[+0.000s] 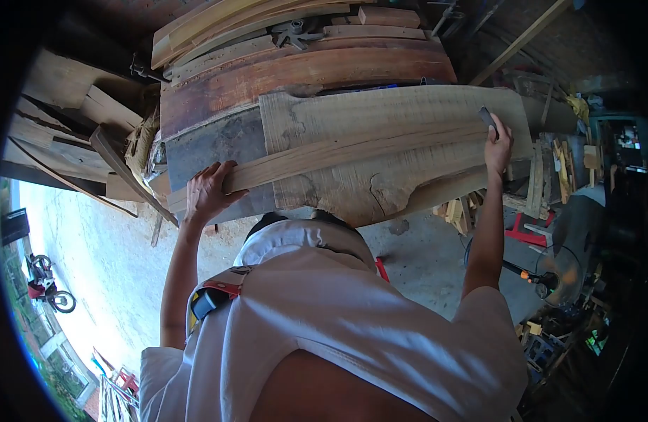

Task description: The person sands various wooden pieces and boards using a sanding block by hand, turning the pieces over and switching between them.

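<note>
A long narrow wooden strip point(352, 146) lies across a wide, rough-edged wooden slab point(408, 105) on the workbench. My left hand point(210, 191) is closed over the strip near its left end, with the fingers on the far edge and the thumb on the near side. At the slab's right end, my right hand point(498, 146) pinches a small dark stick-shaped object point(487, 118), whose exact kind I cannot make out. That hand is just beyond the strip's right end. The slab has a crack and a wavy near edge.
Stacked boards point(303, 70) lie at the back of the bench, with a dark metal hand-knob point(296, 34) on them. Planks point(92, 105) lean at the left. A fan point(555, 278) stands at the right near a red stool point(528, 231). A motorbike point(48, 285) is parked far left.
</note>
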`<state>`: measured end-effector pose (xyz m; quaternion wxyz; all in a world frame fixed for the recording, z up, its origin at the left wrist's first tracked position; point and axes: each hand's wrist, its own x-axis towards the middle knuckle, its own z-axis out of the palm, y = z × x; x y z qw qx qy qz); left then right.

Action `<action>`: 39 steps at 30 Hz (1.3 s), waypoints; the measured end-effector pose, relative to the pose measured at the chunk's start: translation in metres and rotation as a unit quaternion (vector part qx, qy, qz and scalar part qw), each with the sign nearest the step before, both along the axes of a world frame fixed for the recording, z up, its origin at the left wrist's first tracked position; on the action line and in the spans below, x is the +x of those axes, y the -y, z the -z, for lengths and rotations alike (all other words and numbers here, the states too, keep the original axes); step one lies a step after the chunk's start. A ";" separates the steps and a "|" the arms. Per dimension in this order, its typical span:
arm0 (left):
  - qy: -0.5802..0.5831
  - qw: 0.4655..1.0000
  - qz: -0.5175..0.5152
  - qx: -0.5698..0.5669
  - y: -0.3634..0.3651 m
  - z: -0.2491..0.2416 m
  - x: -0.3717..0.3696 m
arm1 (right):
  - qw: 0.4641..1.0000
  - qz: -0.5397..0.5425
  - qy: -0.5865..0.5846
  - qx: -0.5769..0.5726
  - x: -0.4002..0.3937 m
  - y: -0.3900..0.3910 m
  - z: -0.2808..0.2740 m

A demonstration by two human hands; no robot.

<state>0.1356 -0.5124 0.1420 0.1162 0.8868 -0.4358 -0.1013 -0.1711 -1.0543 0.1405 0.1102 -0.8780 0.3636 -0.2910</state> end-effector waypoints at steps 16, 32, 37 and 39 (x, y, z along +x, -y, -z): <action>0.005 1.000 -0.009 0.019 0.002 -0.001 0.000 | 0.999 -0.019 0.007 -0.037 -0.001 -0.013 0.006; 0.094 0.993 0.019 -0.076 -0.014 0.016 0.002 | 0.999 0.019 0.037 -0.035 -0.035 0.093 0.061; 0.028 0.999 0.015 -0.019 -0.015 0.018 0.007 | 0.948 0.281 0.128 -0.074 -0.029 0.112 0.099; 0.000 1.000 0.002 -0.010 -0.010 0.004 0.015 | 0.936 0.311 0.131 -0.100 -0.013 0.079 0.091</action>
